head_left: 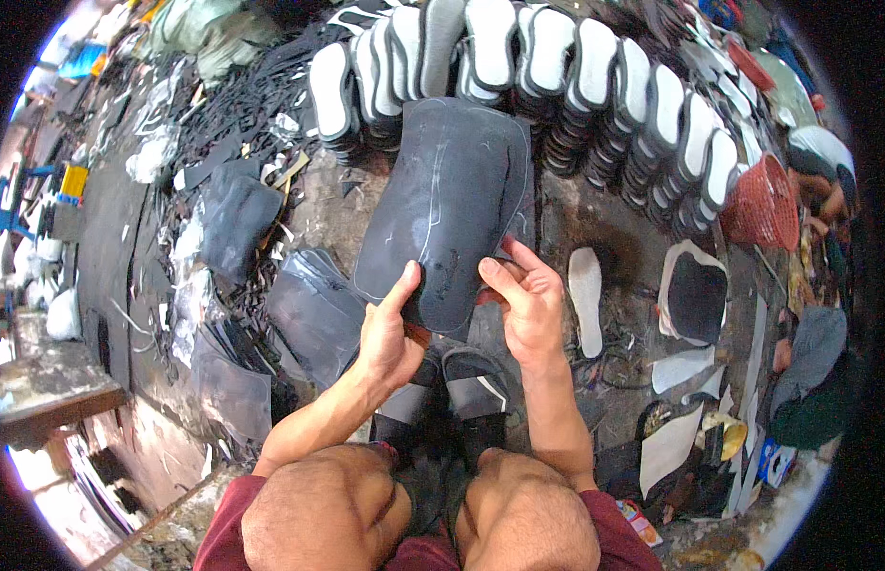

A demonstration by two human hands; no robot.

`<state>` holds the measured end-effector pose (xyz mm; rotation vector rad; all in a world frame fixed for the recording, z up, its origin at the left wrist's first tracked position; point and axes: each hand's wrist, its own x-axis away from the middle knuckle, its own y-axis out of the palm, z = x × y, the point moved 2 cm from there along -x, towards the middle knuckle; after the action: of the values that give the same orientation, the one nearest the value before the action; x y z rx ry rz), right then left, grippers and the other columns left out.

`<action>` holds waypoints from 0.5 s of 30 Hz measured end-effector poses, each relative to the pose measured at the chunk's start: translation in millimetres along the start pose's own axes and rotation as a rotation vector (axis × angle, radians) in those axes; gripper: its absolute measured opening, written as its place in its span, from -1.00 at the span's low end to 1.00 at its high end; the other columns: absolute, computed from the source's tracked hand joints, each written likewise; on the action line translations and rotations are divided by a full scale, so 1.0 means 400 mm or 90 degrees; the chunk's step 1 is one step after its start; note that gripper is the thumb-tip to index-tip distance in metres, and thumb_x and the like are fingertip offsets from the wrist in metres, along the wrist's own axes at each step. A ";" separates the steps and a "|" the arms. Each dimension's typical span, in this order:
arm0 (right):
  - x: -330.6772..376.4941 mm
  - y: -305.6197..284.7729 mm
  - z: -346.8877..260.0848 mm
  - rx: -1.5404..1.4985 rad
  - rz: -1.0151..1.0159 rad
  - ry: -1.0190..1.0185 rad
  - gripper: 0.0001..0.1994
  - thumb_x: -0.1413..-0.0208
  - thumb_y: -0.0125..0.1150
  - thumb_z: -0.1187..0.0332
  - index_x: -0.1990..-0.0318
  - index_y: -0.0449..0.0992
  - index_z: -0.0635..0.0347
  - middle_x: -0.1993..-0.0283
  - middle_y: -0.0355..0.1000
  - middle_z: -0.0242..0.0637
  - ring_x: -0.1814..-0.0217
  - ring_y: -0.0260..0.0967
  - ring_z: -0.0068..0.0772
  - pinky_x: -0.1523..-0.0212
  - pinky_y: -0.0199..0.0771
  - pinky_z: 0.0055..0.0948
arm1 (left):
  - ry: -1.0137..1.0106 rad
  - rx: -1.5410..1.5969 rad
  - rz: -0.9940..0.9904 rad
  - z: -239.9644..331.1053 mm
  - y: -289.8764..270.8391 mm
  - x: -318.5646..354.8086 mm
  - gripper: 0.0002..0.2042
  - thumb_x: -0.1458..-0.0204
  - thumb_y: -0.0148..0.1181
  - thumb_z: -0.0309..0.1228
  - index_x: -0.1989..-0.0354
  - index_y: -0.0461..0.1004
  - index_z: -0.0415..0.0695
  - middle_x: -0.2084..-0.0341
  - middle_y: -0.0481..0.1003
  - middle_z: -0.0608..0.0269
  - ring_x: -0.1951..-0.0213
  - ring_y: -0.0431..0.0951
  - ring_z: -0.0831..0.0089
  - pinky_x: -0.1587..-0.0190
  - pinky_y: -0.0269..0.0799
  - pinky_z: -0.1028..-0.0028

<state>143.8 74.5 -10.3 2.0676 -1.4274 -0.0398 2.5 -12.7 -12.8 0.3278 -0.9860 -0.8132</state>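
Note:
A black sheet [452,200] with rounded sole outlines drawn on it in pale lines is held up over my feet. My left hand [390,338] grips its lower left edge, thumb on top and fingers mostly hidden underneath. At the lower right edge, my right hand [528,300] pinches the sheet between thumb and fingers. Just right of that hand, a pale sole-shaped piece [585,303] lies on the floor. More black sheets [314,314] rest in a pile to the left of my left hand.
Stacks of shoe soles with white tops [490,43] form an arc beyond the sheet. A red basket [761,202] stands at the right, near another person [823,167]. Black scraps [271,86] cover the far left floor. A wooden ledge [57,400] is at the near left.

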 end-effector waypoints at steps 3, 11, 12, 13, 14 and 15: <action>0.019 -0.015 -0.019 0.000 0.048 -0.008 -0.51 -0.13 0.35 0.50 -0.23 0.41 0.32 0.10 0.61 -0.32 0.24 0.53 -0.61 0.32 0.52 -0.58 | 0.011 -0.130 -0.168 0.011 -0.007 0.005 -0.38 -0.09 0.39 -0.26 -0.26 0.30 -0.26 -0.10 0.49 0.09 -0.09 0.53 0.22 -0.20 0.42 0.20; -0.098 -0.161 -0.195 -0.048 0.011 -0.047 -0.67 -0.22 0.24 0.35 -0.08 0.54 0.32 -0.01 0.57 -0.22 -0.04 0.51 -0.41 -0.08 0.49 -0.41 | 0.120 -0.563 -0.295 0.003 -0.090 0.001 -0.15 0.27 0.66 -0.43 -0.26 0.30 -0.28 -0.17 0.42 0.08 -0.23 0.36 0.29 -0.34 0.21 0.27; -0.096 -0.198 -0.192 -0.067 0.004 -0.031 -0.70 -0.20 0.27 0.35 -0.04 0.57 0.32 0.02 0.58 -0.23 -0.03 0.51 -0.40 -0.09 0.48 -0.41 | 0.112 -0.587 -0.319 0.004 -0.088 0.003 -0.14 0.27 0.67 -0.43 -0.27 0.29 -0.28 -0.19 0.41 0.09 -0.24 0.35 0.28 -0.35 0.20 0.27; -0.099 -0.221 -0.186 -0.088 -0.009 -0.015 -0.72 -0.19 0.29 0.36 0.01 0.60 0.32 0.05 0.60 -0.23 -0.03 0.52 -0.39 -0.11 0.47 -0.41 | 0.109 -0.615 -0.340 0.009 -0.085 0.003 -0.13 0.27 0.67 -0.43 -0.27 0.29 -0.28 -0.20 0.40 0.10 -0.24 0.34 0.28 -0.35 0.19 0.27; -0.111 -0.235 -0.160 -0.110 -0.025 0.008 -0.75 -0.17 0.32 0.37 0.05 0.63 0.32 0.08 0.61 -0.24 -0.02 0.52 -0.37 -0.13 0.45 -0.41 | 0.193 -0.577 -0.337 0.010 -0.077 0.010 -0.33 0.22 0.64 -0.40 -0.10 0.45 -0.32 -0.01 0.55 0.13 -0.05 0.51 0.37 -0.16 0.42 0.32; -0.129 -0.253 -0.125 -0.019 0.062 -0.059 -0.71 -0.15 0.34 0.36 0.02 0.61 0.32 0.05 0.60 -0.21 -0.04 0.51 -0.36 -0.13 0.44 -0.40 | 0.176 -0.641 -0.317 0.006 -0.093 0.002 -0.42 0.19 0.62 -0.38 -0.01 0.49 -0.33 0.10 0.58 0.17 0.06 0.54 0.41 -0.04 0.46 0.33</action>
<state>224.8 164.9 -36.6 1.9926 -1.5725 -0.1179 -16.4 -37.7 -32.9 -0.2038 -0.1438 -1.5571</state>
